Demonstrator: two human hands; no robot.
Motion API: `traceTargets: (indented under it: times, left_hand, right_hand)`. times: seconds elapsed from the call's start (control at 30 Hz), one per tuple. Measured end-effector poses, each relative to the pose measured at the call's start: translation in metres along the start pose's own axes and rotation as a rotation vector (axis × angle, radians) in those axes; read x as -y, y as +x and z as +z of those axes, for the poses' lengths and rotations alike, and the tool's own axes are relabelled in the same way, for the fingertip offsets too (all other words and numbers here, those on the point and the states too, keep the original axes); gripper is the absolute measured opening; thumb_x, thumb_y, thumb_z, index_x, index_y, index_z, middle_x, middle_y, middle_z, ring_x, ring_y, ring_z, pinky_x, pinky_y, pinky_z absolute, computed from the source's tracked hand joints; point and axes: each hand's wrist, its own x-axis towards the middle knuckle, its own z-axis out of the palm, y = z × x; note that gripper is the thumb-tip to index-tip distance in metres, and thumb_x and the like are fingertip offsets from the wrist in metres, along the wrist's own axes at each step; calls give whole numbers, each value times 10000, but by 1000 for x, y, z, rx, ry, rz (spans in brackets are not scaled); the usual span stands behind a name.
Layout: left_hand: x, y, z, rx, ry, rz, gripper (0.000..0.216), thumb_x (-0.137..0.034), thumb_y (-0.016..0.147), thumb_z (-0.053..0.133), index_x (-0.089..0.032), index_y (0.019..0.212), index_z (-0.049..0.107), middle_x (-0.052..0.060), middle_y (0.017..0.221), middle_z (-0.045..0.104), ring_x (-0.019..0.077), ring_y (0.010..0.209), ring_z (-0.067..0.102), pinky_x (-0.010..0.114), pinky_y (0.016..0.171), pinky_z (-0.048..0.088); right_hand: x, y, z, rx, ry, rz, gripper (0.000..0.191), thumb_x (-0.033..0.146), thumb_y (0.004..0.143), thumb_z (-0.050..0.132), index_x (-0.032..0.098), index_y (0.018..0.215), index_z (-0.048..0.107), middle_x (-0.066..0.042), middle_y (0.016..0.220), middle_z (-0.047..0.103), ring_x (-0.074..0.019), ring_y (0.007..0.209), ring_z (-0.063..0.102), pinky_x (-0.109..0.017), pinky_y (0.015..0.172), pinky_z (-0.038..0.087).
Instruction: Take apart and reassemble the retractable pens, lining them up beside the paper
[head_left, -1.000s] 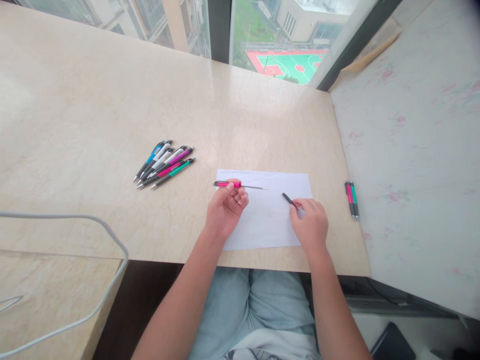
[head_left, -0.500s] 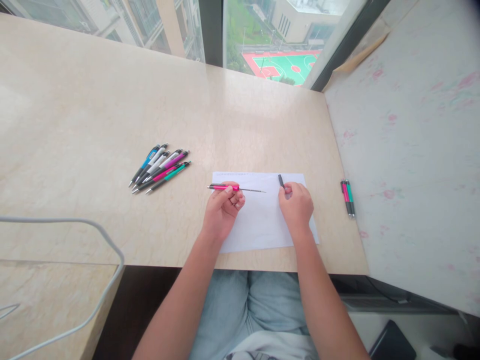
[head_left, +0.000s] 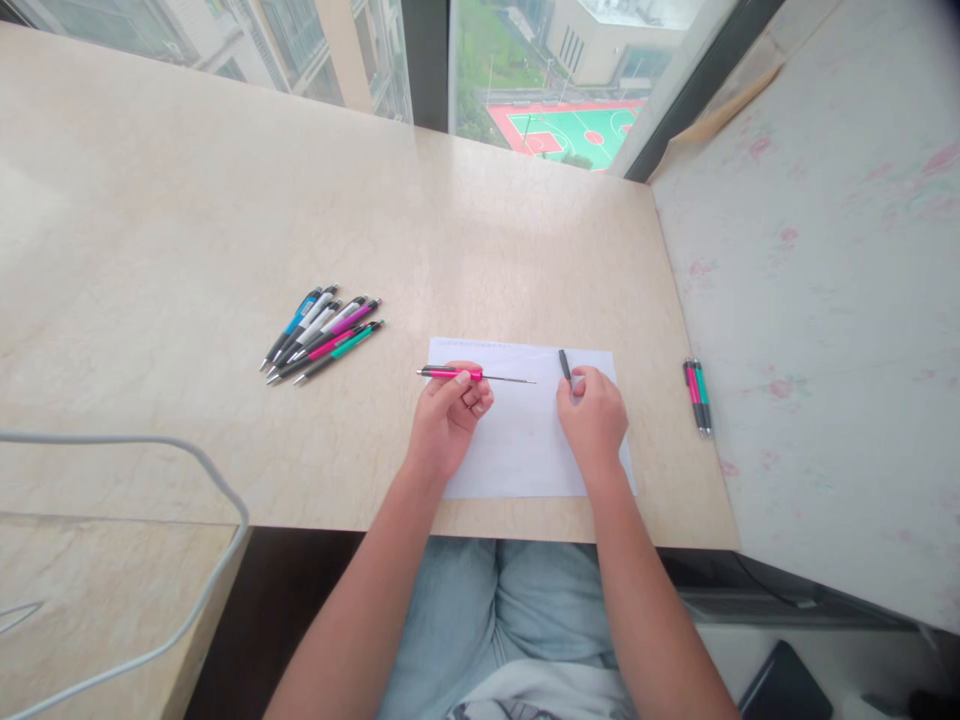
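Pinched in my left hand (head_left: 451,405) is the upper half of a pink ballpoint pen (head_left: 452,373), with its thin refill (head_left: 510,379) sticking out bare to the right. My right hand (head_left: 592,410) is closed on the pen's black grip section (head_left: 565,363), whose end points up and away from me between thumb and fingers. The two parts are apart, with the refill tip a little left of the grip section. Both hands are over a white sheet of paper (head_left: 517,460), which has a faint line of writing along its far edge.
Several pens (head_left: 322,338) in blue, white, purple, pink and green lie in a fanned pile at the left. Two pens, pink and green (head_left: 697,397), lie side by side against the right wall. A white cable (head_left: 217,480) arches over the desk's left front corner.
The black grip section shows slightly more of its length beyond my right fingers. My left hand keeps its hold on the pink pen; the view has shifted slightly.
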Motion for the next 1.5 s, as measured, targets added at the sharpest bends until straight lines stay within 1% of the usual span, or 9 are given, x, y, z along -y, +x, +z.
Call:
traceTargets:
  times: [0.17, 0.33, 0.43, 0.7, 0.8, 0.93, 1.1, 1.2, 1.5]
  left_hand:
    - [2, 0, -1, 8, 9, -1, 141, -237, 756, 750, -155, 863, 706, 17, 700, 653, 95, 660, 623, 198, 655, 525]
    - [4, 1, -3, 39, 56, -19, 163, -254, 785, 746, -157, 907, 698, 21, 729, 664, 98, 671, 630, 206, 669, 518]
    - [5, 1, -3, 37, 104, -22, 160, -259, 794, 747, -159, 909, 698, 24, 737, 672, 103, 680, 634, 213, 677, 510]
    - [11, 1, -1, 57, 335, 8, 169, -293, 805, 755, -163, 901, 707, 47, 777, 706, 130, 721, 657, 239, 689, 481]
    - [12, 2, -1, 32, 321, 15, 160, -288, 800, 761, -161, 877, 702, 35, 771, 693, 125, 716, 657, 235, 688, 483]
    - [10, 4, -3, -13, 240, -8, 158, -285, 813, 749, -159, 889, 694, 31, 762, 692, 116, 707, 660, 230, 703, 500]
    - [8, 5, -4, -20, 227, -10, 172, -287, 816, 744, -147, 901, 691, 39, 760, 695, 117, 702, 661, 228, 696, 502]
    - [8, 5, -4, -31, 218, -18, 168, -283, 813, 746, -147, 898, 693, 35, 753, 690, 116, 700, 657, 227, 693, 502]
    - [8, 5, -5, -37, 220, -24, 170, -288, 810, 749, -151, 895, 695, 38, 758, 688, 119, 698, 652, 234, 686, 498]
  right_hand:
    - [10, -9, -10, -145, 293, -52, 230, 367, 922, 527, 187, 1018, 634, -9, 753, 612, -152, 640, 527, -321, 674, 459]
    - [32, -22, -13, 115, 787, -163, 227, 355, 948, 521, 210, 1082, 634, -10, 794, 641, -141, 674, 602, -295, 635, 502]
    - [37, -23, -7, 134, 865, -130, 196, 346, 928, 562, 212, 1045, 643, -8, 783, 650, -143, 677, 610, -293, 623, 514]
    - [33, -25, -7, 182, 652, -223, 204, 341, 923, 498, 214, 859, 645, -26, 754, 665, -165, 688, 622, -314, 644, 526]
    - [33, -23, -7, 107, 587, -250, 174, 281, 917, 495, 204, 895, 650, -29, 782, 673, -147, 658, 587, -290, 612, 489]
    - [27, -13, -4, -56, 300, -132, 185, 270, 916, 499, 193, 984, 653, -44, 859, 669, -148, 674, 544, -296, 644, 444]
    - [17, 0, -2, 71, 21, -69, 142, 326, 862, 592, 216, 922, 659, -32, 854, 676, -179, 771, 577, -298, 637, 349]
    - [13, 3, -4, 84, -18, -25, 116, 303, 863, 576, 215, 830, 644, -24, 823, 675, -174, 757, 581, -299, 603, 289]
    - [6, 9, -2, 14, -64, 100, 123, 319, 860, 558, 213, 866, 620, -38, 859, 677, -189, 766, 571, -298, 583, 237]
